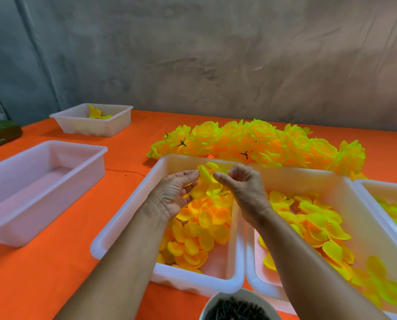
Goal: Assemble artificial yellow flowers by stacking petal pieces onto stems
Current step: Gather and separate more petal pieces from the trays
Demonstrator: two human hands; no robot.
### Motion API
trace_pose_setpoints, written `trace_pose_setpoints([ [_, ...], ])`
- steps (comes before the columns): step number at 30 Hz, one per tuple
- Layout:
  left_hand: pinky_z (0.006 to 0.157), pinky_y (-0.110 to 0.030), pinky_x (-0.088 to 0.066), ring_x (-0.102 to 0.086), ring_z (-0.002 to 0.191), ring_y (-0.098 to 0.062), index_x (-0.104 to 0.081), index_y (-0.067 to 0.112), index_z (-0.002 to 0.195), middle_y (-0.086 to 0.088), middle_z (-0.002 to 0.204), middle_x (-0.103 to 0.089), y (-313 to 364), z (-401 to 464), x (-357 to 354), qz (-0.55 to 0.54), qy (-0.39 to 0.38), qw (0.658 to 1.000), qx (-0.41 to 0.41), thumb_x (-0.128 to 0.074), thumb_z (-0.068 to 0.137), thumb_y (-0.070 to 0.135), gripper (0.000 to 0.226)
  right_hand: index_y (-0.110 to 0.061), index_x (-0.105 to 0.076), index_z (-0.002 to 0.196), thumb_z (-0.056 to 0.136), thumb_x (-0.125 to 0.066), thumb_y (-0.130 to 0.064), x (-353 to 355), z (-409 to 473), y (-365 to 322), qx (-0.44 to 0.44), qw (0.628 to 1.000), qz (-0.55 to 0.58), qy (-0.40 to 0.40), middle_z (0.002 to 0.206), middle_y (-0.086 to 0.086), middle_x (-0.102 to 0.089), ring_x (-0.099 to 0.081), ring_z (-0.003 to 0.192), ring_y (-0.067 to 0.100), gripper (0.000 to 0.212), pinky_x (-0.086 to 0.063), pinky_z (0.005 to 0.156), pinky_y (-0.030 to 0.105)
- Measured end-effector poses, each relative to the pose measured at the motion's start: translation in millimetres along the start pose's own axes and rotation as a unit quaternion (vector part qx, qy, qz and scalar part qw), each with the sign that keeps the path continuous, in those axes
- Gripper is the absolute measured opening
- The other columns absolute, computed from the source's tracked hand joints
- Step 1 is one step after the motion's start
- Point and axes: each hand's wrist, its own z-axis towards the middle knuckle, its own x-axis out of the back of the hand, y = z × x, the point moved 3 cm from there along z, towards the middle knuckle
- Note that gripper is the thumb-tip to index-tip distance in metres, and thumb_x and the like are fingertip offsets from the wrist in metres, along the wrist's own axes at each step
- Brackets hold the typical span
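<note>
An orange surface (54,273) meets a grey wall (216,54) at the far side; a dark green object (1,133) sits far left.

Yellow petal pieces (202,229) heaped loosely in white tray (123,218).

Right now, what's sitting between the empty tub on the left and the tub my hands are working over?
Only bare orange tablecloth lies between the empty tub and the petal tub, apart from a thin dark thread, in the head view.
</note>
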Motion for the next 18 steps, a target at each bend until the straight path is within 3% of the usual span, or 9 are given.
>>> trace_pose_setpoints([
  [2, 0.078, -0.034, -0.042, -0.055, 0.084, -0.015, -0.060, 0.016, 0.081, -0.003, 0.086, -0.060, 2, 1, -1, -0.001, 0.000, 1.000, -0.030, -0.060, 0.086, 0.014, 0.005, -0.017, -0.041, 0.059, 0.078, -0.073, -0.004, 0, 3, 2, 0.008, 0.997, -0.080, 0.014, 0.059, -0.004, -0.038, -0.040, 0.058, 0.016, 0.039, -0.039, 0.054, 0.032],
  [4, 0.078, -0.035, -0.041, -0.055, 0.081, -0.014, -0.058, 0.016, 0.080, -0.003, 0.084, -0.059, 4, 0, 0, -0.008, 0.016, 0.998, -0.054, -0.059, 0.087, 0.014, 0.008, -0.019, -0.041, 0.062, 0.082, -0.070, -0.006, -4, 5, 4, 0.006, 0.988, -0.153, 0.018, 0.066, 0.000, -0.043, -0.057, 0.067, 0.027, 0.038, -0.048, 0.062, 0.042],
  [7, 0.069, -0.028, -0.039, -0.054, 0.074, -0.010, -0.057, 0.017, 0.076, 0.001, 0.077, -0.058, 6, 0, 2, -0.015, 0.060, 0.995, -0.082, -0.058, 0.089, 0.010, 0.015, -0.018, -0.037, 0.063, 0.086, -0.062, -0.002, -3, 4, 6, 0.004, 0.985, -0.164, 0.047, 0.062, -0.001, -0.047, -0.070, 0.066, 0.034, 0.038, -0.049, 0.046, 0.032],
  [9, 0.068, -0.026, -0.040, -0.054, 0.073, -0.010, -0.057, 0.016, 0.076, 0.000, 0.075, -0.058, 6, -1, 2, 0.002, 0.083, 0.992, -0.099, -0.059, 0.089, 0.008, 0.015, -0.019, -0.036, 0.061, 0.084, -0.060, 0.002, 0, 3, 6, 0.019, 0.980, -0.181, 0.083, 0.057, 0.001, -0.046, -0.069, 0.059, 0.032, 0.039, -0.049, 0.043, 0.035],
  [12, 0.068, -0.026, -0.043, -0.055, 0.075, -0.010, -0.059, 0.013, 0.077, 0.000, 0.075, -0.059, 6, -2, 1, 0.038, 0.107, 0.986, -0.126, -0.059, 0.089, 0.006, 0.014, -0.019, -0.035, 0.059, 0.081, -0.059, 0.005, -1, 0, -1, 0.058, 0.966, -0.223, 0.122, 0.060, 0.016, -0.050, -0.066, 0.062, 0.034, 0.041, -0.048, 0.053, 0.046],
  [15, 0.066, -0.026, -0.046, -0.056, 0.074, -0.012, -0.059, 0.011, 0.077, -0.003, 0.075, -0.059, 7, -4, -1, 0.055, 0.101, 0.982, -0.147, -0.058, 0.089, 0.004, 0.014, -0.012, -0.040, 0.061, 0.077, -0.061, 0.008, 0, -4, -8, 0.102, 0.950, -0.244, 0.164, 0.058, 0.006, -0.043, -0.054, 0.051, 0.003, 0.033, -0.035, 0.050, 0.024],
  [18, 0.057, -0.022, -0.050, -0.061, 0.070, -0.011, -0.060, 0.010, 0.079, -0.003, 0.074, -0.063, 7, -6, -3, 0.060, 0.080, 0.982, -0.161, -0.058, 0.090, 0.004, 0.013, -0.011, -0.042, 0.063, 0.077, -0.062, 0.006, 3, -6, -9, 0.098, 0.943, -0.256, 0.190, 0.056, 0.000, -0.039, -0.040, 0.053, 0.017, 0.030, -0.028, 0.056, 0.029],
])
